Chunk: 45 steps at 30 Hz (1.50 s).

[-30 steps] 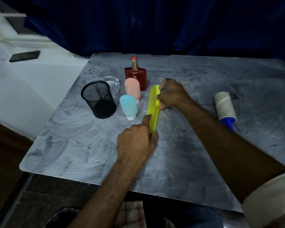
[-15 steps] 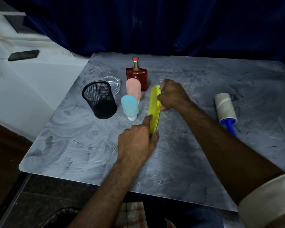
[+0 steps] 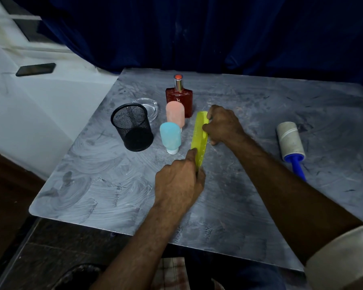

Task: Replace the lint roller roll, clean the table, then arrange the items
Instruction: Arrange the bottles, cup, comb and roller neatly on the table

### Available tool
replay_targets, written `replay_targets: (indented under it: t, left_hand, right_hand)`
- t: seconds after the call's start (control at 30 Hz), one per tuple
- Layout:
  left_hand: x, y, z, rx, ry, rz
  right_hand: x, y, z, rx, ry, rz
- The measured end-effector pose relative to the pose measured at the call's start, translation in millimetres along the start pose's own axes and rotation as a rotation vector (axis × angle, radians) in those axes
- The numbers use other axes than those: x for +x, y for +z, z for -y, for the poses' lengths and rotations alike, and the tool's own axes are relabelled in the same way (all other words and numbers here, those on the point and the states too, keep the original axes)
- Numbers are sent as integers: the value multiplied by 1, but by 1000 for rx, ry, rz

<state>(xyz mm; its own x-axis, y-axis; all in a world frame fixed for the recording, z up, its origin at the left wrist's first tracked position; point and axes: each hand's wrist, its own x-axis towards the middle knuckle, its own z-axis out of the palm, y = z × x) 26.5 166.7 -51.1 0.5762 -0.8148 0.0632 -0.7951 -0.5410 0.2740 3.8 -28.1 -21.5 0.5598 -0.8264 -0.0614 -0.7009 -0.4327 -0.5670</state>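
A yellow-green comb stands on its edge on the grey table, running front to back. My left hand pinches its near end and my right hand holds its far end. Left of the comb stand a blue squeeze bottle and a pink squeeze bottle, both cap down. Behind them is a red perfume bottle. A black mesh cup and a clear glass ashtray are further left. The lint roller, blue handle toward me, lies at the right.
A dark phone lies on the white ledge to the left, off the table. A dark blue curtain hangs behind the table. The table's front edge is close to my body, with the dark floor below at the left.
Both hands and the comb stay almost where they were; the comb has been set slightly more upright. Nothing else on the table has moved.
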Motion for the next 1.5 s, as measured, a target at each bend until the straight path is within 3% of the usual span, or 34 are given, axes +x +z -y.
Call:
replay_targets:
  t: [0.33, 0.53, 0.8, 1.0, 1.5]
  left_hand:
    - [-3, -8, -17, -137, 57, -99]
    - [7, -11, -57, -407, 163, -97]
    - [21, 6, -120, -713, 208, 175]
    - [25, 20, -145, -818, 171, 345]
    - [24, 37, -155, -975, 75, 504]
  right_hand:
    - [-27, -23, -8, 53, -62, -127]
    - [-61, -62, -34, 119, -25, -264]
    - [-123, -116, -109, 49, 122, -500]
    - [-145, -112, -148, 27, 171, -487]
    - [-153, -96, -147, 161, 280, -332]
